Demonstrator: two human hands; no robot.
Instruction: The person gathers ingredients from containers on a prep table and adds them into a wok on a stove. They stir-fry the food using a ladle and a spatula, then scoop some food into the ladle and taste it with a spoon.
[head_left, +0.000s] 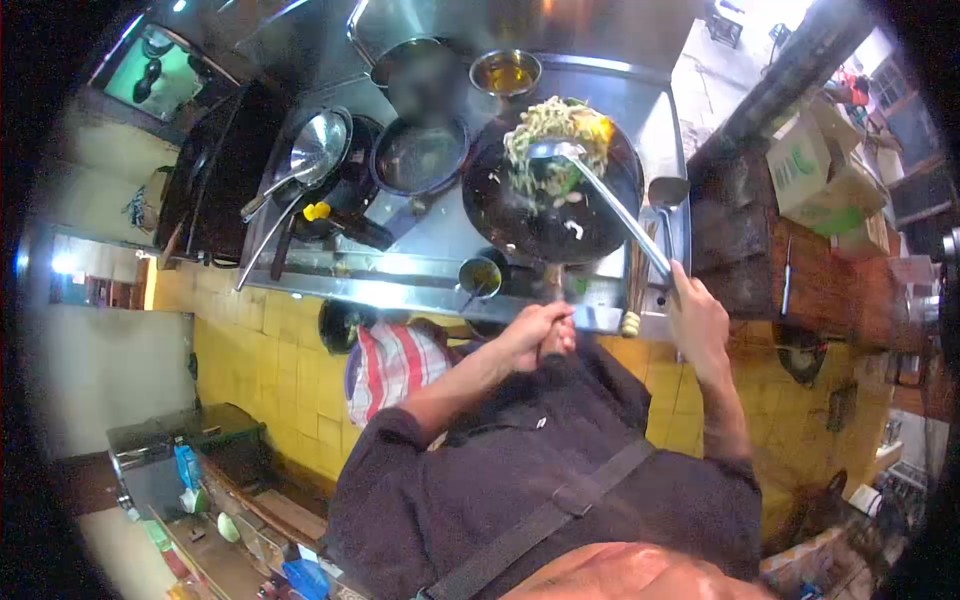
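My left hand is wrapped around the handle of a dark wok, at the counter's front edge. My right hand is closed on the long handle of a metal ladle. The ladle's bowl reaches into the wok and rests at a heap of food that looks like noodles, with green and orange bits. This heap lies toward the wok's far side, and a few pale scraps stick to the dark surface nearer me.
Behind the wok stands a metal bowl of yellow liquid. Left of it are a dark pan and a metal strainer. A small cup sits near the front edge. On the right are a spatula and a cardboard box.
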